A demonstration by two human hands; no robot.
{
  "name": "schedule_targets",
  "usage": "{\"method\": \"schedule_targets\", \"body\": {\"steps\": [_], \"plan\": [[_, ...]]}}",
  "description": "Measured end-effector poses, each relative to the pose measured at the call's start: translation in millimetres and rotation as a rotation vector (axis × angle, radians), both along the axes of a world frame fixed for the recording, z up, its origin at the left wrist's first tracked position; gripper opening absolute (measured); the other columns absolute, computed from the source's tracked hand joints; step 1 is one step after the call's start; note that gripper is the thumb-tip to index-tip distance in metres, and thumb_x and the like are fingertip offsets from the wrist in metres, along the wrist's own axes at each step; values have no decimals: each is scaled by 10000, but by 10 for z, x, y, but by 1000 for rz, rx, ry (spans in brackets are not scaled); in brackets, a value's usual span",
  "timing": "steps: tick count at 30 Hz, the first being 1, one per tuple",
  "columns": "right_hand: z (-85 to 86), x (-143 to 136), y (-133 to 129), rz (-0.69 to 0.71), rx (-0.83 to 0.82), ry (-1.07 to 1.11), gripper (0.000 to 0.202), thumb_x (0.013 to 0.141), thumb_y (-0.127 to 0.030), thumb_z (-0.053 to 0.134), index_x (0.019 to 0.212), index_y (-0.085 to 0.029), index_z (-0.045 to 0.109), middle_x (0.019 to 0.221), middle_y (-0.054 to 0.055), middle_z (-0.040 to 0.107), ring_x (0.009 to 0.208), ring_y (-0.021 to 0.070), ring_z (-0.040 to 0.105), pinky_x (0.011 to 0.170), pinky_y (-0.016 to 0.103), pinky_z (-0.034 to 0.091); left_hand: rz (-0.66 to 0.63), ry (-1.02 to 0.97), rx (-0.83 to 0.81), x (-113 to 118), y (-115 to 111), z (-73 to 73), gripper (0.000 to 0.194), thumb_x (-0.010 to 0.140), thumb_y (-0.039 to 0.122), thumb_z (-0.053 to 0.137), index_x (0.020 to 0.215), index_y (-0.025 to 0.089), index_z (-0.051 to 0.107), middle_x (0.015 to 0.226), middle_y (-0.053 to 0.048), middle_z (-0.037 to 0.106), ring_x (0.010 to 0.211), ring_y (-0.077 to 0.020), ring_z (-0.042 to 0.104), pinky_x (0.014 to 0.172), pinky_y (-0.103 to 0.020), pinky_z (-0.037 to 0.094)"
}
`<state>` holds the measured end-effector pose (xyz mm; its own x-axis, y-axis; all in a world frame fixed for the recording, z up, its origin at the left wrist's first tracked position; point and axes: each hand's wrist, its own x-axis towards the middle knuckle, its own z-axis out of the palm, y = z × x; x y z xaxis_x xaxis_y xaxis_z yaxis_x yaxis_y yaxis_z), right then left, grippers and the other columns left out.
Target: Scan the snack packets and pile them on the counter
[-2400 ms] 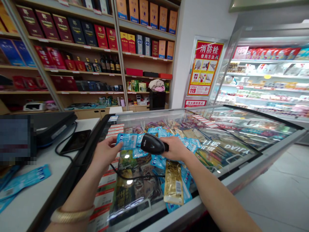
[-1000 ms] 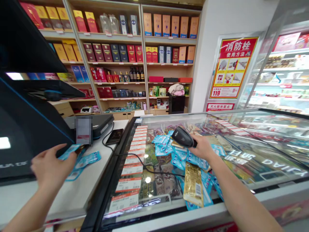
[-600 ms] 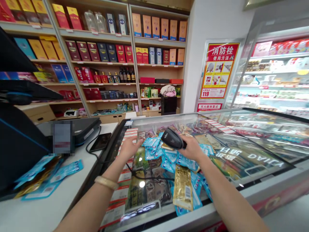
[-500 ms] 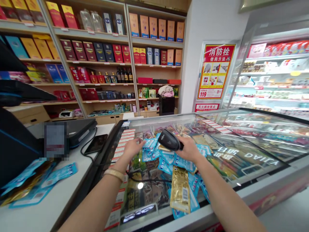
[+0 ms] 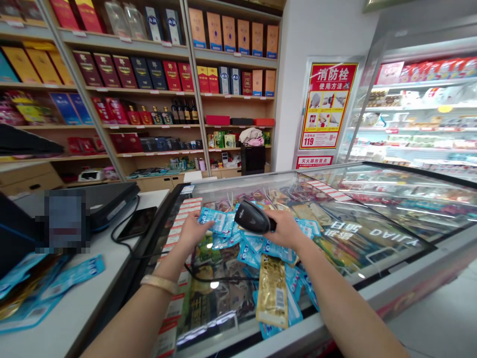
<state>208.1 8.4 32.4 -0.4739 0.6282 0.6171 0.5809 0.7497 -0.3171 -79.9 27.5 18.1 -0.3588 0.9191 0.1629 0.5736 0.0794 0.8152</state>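
Observation:
My left hand (image 5: 194,229), with a bracelet at the wrist, is closed on the edge of a blue packet (image 5: 213,217) whose barcode side faces up. My right hand (image 5: 285,228) grips a black barcode scanner (image 5: 252,217), its head pointing left toward that packet. Beneath both hands, a loose pile of blue packets (image 5: 250,253) lies on the glass lid of a chest freezer (image 5: 238,318). A gold packet (image 5: 272,293) rests on the near side of the pile. The scanner's black cable (image 5: 223,279) runs across the glass to the left.
On the white counter (image 5: 93,303) at left lie more blue packets (image 5: 70,278), a phone (image 5: 137,223) and a blurred-out screen (image 5: 67,219). Shelves of boxed goods (image 5: 149,74) stand behind. A lit display fridge (image 5: 421,109) is at the right.
My left hand has drawn a blue packet leftward from the pile, and more of it shows. The scanner has shifted slightly left. The whole view has moved a little to the right.

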Motion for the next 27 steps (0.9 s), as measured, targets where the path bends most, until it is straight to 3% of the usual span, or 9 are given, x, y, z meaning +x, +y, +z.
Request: {"method": "schedule_targets", "body": {"steps": [3, 7, 10, 18, 27], "plan": [[39, -17, -46, 24, -9, -28, 183, 722, -251, 651, 903, -220, 656, 835, 33, 713, 745, 194, 653, 661, 254, 421, -57, -232, 60, -51, -220, 74, 424, 651, 406, 678, 991, 174, 576, 857, -57, 711, 774, -208, 688, 669, -325, 551], [72, -61, -114, 60, -33, -57, 176, 725, -249, 657, 899, -225, 664, 799, 19, 709, 756, 188, 660, 659, 240, 405, -108, -539, 140, -99, -487, 165, 480, 550, 396, 755, 952, 171, 622, 844, -36, 712, 748, -182, 669, 699, -328, 565], [80, -102, -154, 69, -43, -84, 193, 720, -245, 655, 911, -229, 675, 804, 18, 715, 774, 194, 666, 662, 241, 398, -86, -530, 179, -109, -577, 159, 450, 543, 397, 761, 909, 170, 632, 799, -28, 712, 741, -181, 667, 719, -331, 567], [79, -166, -185, 50, -90, -176, 222, 703, -232, 644, 923, -238, 678, 832, 20, 727, 765, 197, 659, 670, 248, 394, -95, -392, 163, -141, -537, -44, 421, 638, 397, 698, 989, 171, 649, 795, -37, 723, 717, -206, 687, 729, -355, 567], [104, -171, -192, 29, -127, -228, 168, 725, -257, 632, 889, -227, 653, 807, 24, 710, 770, 193, 645, 665, 239, 382, -122, -378, 175, -122, -536, -34, 459, 619, 447, 708, 977, 167, 642, 798, -29, 713, 748, -209, 675, 727, -345, 564]]}}
